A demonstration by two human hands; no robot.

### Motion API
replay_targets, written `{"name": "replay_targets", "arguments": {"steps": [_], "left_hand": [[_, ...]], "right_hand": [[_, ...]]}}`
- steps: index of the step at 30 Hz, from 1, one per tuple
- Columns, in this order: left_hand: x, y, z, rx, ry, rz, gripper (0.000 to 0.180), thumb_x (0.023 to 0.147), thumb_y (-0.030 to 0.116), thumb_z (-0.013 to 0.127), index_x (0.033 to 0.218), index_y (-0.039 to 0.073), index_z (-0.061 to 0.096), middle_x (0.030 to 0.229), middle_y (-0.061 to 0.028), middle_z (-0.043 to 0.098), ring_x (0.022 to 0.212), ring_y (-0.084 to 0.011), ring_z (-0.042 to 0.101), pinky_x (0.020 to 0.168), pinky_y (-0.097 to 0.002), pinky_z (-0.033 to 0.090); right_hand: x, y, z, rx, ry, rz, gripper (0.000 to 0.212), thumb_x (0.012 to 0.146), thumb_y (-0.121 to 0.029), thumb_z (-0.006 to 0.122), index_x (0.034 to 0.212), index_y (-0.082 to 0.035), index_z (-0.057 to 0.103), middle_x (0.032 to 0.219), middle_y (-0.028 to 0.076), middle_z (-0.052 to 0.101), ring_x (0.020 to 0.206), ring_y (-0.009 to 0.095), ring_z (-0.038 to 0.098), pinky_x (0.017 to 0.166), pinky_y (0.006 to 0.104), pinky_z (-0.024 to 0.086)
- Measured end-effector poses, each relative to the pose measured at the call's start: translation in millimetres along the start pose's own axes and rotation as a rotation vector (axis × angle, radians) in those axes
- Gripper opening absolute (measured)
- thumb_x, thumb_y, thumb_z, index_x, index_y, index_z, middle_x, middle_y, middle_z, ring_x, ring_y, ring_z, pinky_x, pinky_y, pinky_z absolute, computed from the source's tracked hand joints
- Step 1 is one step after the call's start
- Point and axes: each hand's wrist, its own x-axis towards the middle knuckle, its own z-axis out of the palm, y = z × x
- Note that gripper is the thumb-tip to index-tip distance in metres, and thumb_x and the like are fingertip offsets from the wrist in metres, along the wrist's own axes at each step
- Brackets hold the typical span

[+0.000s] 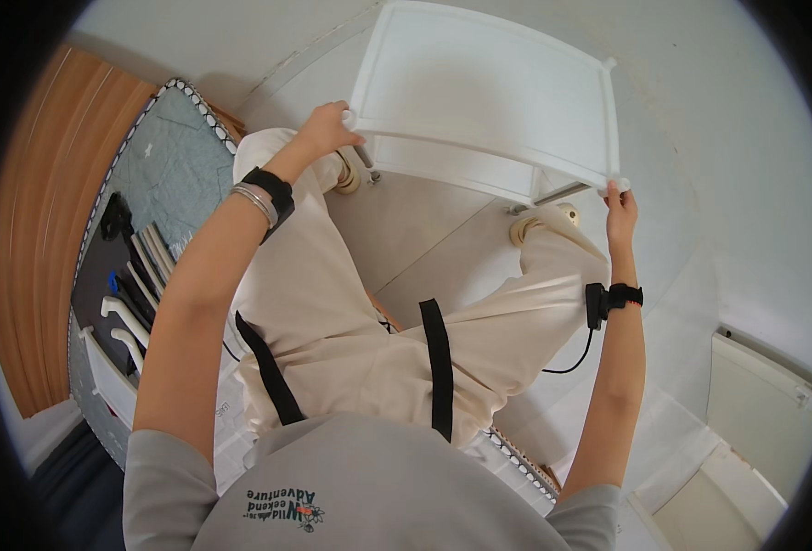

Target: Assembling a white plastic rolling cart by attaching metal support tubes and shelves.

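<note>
In front of me stands a white shelf cart (493, 87), with a rimmed rectangular top tray and a lower tier partly hidden beneath it. Metal posts (562, 193) join the tiers, and small castors (376, 176) show near the floor. My left hand (326, 130) is closed round the near left corner of the top tray. At the near right corner, my right hand (619, 209) pinches the white corner piece with thumb and fingers. Both forearms reach forward, and the cart sits level between my feet.
To my left, a patterned-edge mat (172, 138) carries grey tubes (149, 253), white curved handles (126, 317) and a white panel (110, 372). A wooden panel (34, 230) rises beyond it. White panels (764, 386) lie at the lower right. A cable (571, 369) hangs by my right wrist.
</note>
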Motion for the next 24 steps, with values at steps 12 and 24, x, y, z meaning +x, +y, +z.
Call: {"name": "replay_targets", "arguments": {"steps": [12, 24], "left_hand": [[7.3, -5.1, -14.9, -0.13, -0.116, 0.076, 0.057, 0.062, 0.033, 0.071, 0.104, 0.001, 0.05, 0.078, -0.0194, 0.06, 0.07, -0.0293, 0.059, 0.065, -0.0329, 0.045], [10.2, -25.7, -15.8, -0.48, -0.21, -0.034, 0.054, 0.071, 0.024, 0.068, 0.112, 0.002, 0.039, 0.075, -0.0103, 0.057, 0.059, -0.0121, 0.052, 0.052, -0.0225, 0.045]], "right_hand": [[1.3, -13.5, -5.6, 0.022, 0.06, -0.021, 0.038, 0.084, -0.033, 0.052, 0.097, 0.002, 0.056, 0.08, 0.008, 0.057, 0.075, 0.014, 0.052, 0.072, 0.027, 0.043], [-2.6, -26.8, -0.7, -0.021, 0.063, -0.017, 0.04, 0.084, -0.033, 0.052, 0.098, 0.004, 0.056, 0.083, 0.008, 0.057, 0.075, 0.013, 0.05, 0.069, 0.0262, 0.042]]}}
